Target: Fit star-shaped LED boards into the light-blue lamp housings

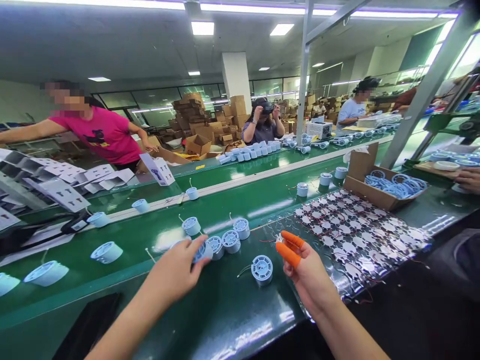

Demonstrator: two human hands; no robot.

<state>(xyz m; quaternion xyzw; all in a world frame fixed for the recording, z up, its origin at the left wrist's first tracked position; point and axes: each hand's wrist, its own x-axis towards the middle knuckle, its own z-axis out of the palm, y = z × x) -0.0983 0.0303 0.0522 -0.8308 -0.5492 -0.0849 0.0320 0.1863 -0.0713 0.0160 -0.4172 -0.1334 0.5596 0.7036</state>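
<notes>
With the board sheet (356,230) at two o'clock mostly full, our left hand (176,272) grips a blue housing (202,251) and our right hand (307,272) pinches a wired part (279,239).

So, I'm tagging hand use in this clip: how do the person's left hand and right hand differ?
The left hand is bare, while the right hand wears orange finger cots on two fingertips. The left hand grips a pale blue round housing at the end of a row; the right hand pinches a small white part. Both are over the green worktop.
</notes>
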